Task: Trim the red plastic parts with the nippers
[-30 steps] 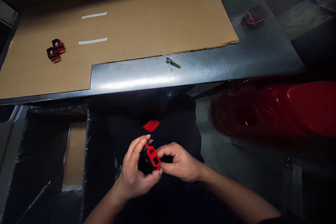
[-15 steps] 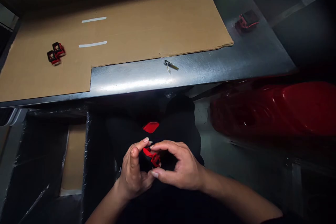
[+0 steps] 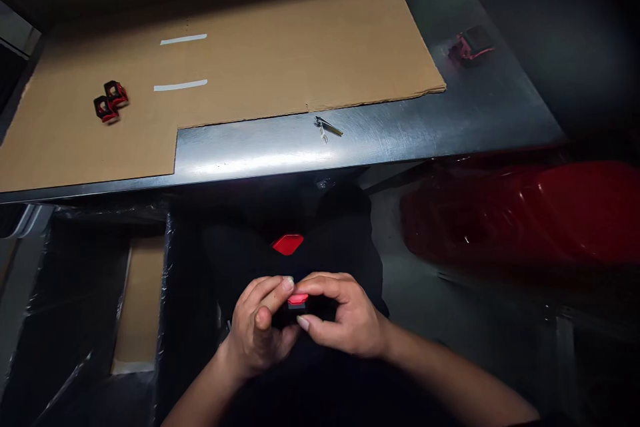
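Note:
Between my two hands, above my lap, is a small red and black plastic part (image 3: 298, 299). My left hand (image 3: 257, 330) is curled around its left side, with fingertips against its top edge. From the right, my right hand (image 3: 345, 313) grips it with bent fingers at the top and the thumb below. Much of the part's body is hidden by fingers and shadow. Farther up between my legs shows a flat red surface (image 3: 288, 244), apart from both hands.
Two red and black parts (image 3: 111, 103) lie on the cardboard sheet (image 3: 280, 53). A nail clipper (image 3: 329, 127) rests on the metal table edge (image 3: 240, 150). Another red and black item (image 3: 471, 47) stands far right. A red stool (image 3: 590, 213) is at right, a plastic-lined box (image 3: 75, 307) at left.
The part has been turned between my fingers: its red face now lies level on top with black below, where before it was tilted. Both hands have closed in slightly around it.

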`<state>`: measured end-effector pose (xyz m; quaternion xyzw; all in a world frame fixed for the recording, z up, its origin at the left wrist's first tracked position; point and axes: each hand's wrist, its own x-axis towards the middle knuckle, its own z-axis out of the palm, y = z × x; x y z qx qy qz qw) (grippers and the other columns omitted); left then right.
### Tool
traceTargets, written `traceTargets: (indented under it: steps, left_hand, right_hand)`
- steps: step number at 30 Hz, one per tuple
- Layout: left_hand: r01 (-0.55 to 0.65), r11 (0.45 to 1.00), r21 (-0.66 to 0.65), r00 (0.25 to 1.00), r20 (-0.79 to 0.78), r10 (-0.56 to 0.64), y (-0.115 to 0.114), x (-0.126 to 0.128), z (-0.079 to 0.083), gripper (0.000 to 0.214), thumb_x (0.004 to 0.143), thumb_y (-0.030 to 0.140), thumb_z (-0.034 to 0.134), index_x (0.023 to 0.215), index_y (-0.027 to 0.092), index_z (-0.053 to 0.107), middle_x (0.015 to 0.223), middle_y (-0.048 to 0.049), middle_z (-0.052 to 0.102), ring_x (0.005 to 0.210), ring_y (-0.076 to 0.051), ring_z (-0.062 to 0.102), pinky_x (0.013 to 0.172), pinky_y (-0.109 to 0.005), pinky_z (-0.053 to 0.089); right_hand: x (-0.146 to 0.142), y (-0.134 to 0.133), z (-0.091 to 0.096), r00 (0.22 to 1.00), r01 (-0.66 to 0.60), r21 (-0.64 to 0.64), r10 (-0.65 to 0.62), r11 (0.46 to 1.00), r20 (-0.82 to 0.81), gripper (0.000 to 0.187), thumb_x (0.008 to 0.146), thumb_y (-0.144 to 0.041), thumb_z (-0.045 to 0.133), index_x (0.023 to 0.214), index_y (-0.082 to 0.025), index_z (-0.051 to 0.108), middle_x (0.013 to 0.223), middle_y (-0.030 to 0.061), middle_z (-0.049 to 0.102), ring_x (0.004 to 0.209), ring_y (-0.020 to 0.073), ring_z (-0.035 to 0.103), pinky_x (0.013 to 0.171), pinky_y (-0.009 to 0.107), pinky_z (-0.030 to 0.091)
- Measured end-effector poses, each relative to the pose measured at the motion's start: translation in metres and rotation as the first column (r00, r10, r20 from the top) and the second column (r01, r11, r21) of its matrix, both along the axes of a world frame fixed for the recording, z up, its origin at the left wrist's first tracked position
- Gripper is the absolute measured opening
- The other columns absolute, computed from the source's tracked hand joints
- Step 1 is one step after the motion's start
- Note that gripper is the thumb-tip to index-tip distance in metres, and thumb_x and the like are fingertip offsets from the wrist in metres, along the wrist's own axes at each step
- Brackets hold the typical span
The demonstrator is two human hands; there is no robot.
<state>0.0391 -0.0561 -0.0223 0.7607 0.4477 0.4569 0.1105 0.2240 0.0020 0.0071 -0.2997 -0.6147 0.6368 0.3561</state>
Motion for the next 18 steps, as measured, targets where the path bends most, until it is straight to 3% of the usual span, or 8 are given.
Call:
traceTargets:
  steps: [4,8,11,15,18]
  left_hand:
    - [0.024,0.999,-0.024,0.999,-0.027,-0.025,0.0,0.001,0.004,0.116,0.073,0.004,0.071,0.158,0.029,-0.003,0.124,-0.0056,0.069,0.113,-0.022,0.067,0.085,-0.043,0.063]
    - [0.078,0.993,-0.092,0.997,0.016,-0.077,-0.003,0.001,0.007,0.116,0.072,0.009,0.071,0.159,0.024,-0.004,0.133,-0.0124,0.065,0.123,-0.028,0.062,0.091,-0.05,0.06]
    - [0.118,0.986,-0.117,0.992,0.062,-0.111,-0.003,0.002,0.011,0.114,0.072,0.015,0.07,0.16,0.016,-0.002,0.136,-0.0186,0.061,0.128,-0.032,0.058,0.094,-0.053,0.058]
    - [0.103,0.977,-0.184,0.989,0.12,-0.082,-0.002,0.003,0.016,0.107,0.078,0.028,0.069,0.16,0.015,0.001,0.135,-0.0221,0.061,0.125,-0.034,0.059,0.093,-0.055,0.057]
    - [0.085,0.974,-0.212,0.99,0.129,-0.058,-0.002,0.004,0.02,0.104,0.082,0.035,0.067,0.16,0.011,0.002,0.134,-0.0251,0.06,0.123,-0.035,0.06,0.093,-0.055,0.056]
  right_hand:
    - [0.002,0.001,-0.006,0.993,-0.096,-0.245,0.076,0.965,-0.09,0.028,0.077,-0.014,0.069,0.104,-0.02,0.072,0.092,0.0031,0.075,0.081,0.0166,0.071,0.075,0.028,0.057]
    - [0.001,0.001,-0.013,0.942,-0.291,-0.566,0.127,0.771,-0.311,0.028,0.082,-0.024,0.069,0.109,-0.017,0.07,0.091,0.0038,0.074,0.08,0.0157,0.071,0.074,0.027,0.057]
    - [-0.002,0.0,-0.017,0.905,-0.373,-0.652,0.103,0.661,-0.413,0.028,0.08,-0.027,0.071,0.105,-0.013,0.071,0.084,0.0045,0.073,0.074,0.0143,0.069,0.071,0.025,0.056]
    - [-0.005,-0.001,-0.021,0.888,-0.423,-0.759,0.061,0.495,-0.455,0.035,0.079,-0.031,0.072,0.108,-0.012,0.066,0.084,0.0066,0.073,0.065,0.015,0.07,0.062,0.024,0.056]
    - [-0.005,-0.001,-0.024,0.895,-0.418,-0.796,0.047,0.439,-0.444,0.036,0.079,-0.032,0.072,0.108,-0.012,0.064,0.086,0.0082,0.073,0.068,0.0162,0.07,0.058,0.024,0.056]
